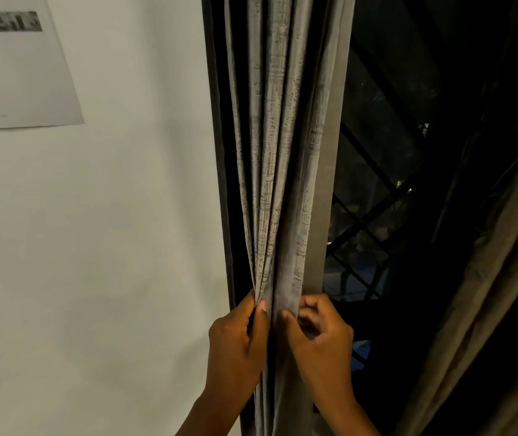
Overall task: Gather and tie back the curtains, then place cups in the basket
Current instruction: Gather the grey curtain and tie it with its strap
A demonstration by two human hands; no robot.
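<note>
Pleats of the grey curtain point(282, 184), bunched against the window frame's left edge, sit pinched in my left hand point(238, 344) and right hand point(320, 338); loosening either fingers' hold could fan them out.

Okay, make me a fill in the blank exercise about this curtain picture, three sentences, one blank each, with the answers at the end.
1. The left hand and the right hand both grip the gathered grey ____.
2. A sheet of paper hangs on the white ____ left of the window.
3. Behind the glass, the metal grille forms a criss-cross pattern against a ____ sky.

Answers: curtain; wall; dark
</note>
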